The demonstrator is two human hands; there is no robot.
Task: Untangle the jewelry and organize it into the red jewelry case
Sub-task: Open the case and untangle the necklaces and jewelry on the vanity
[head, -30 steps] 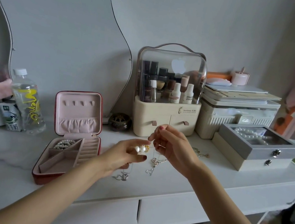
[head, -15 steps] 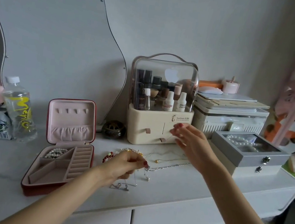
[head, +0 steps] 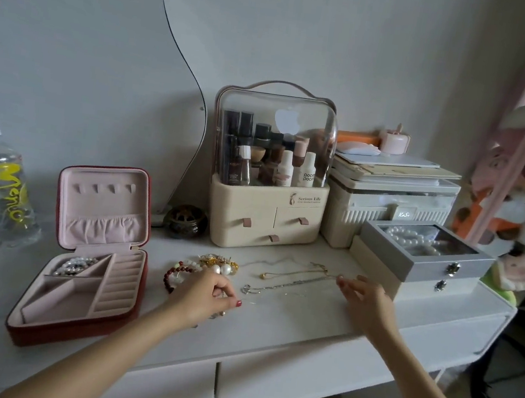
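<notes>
The red jewelry case (head: 81, 262) lies open at the lower left of the frame, its lid upright, and only a pearl bracelet (head: 74, 265) sits in its upper-left compartment; the other compartments and the ring rolls look bare, so I judge the task to be at an early stage. Most pieces are still on the white dresser top (head: 289, 321) in the middle of the frame: a red bead bracelet (head: 176, 272), a gold-and-pearl cluster (head: 218, 264) just above it, a gold chain (head: 295, 273) and a silver chain (head: 280, 286) laid out side by side toward the right, now looking separated from each other. The left hand (head: 206, 297) is curled, its thumb and fingers pinched on a small silver piece that I cannot make out clearly, right beside the bead bracelet. The right hand (head: 364, 299) is spread with relaxed fingers, its fingertips (head: 342, 280) touching or just over the right ends of the chains; contact is hard to confirm. Compared with a second ago, both hands have come down from mid-air, where they held the tangle together, to the dresser top; the hands have moved well apart, and the chains now lie stretched flat rather than dangling. Sorting each piece into the case remains.
</notes>
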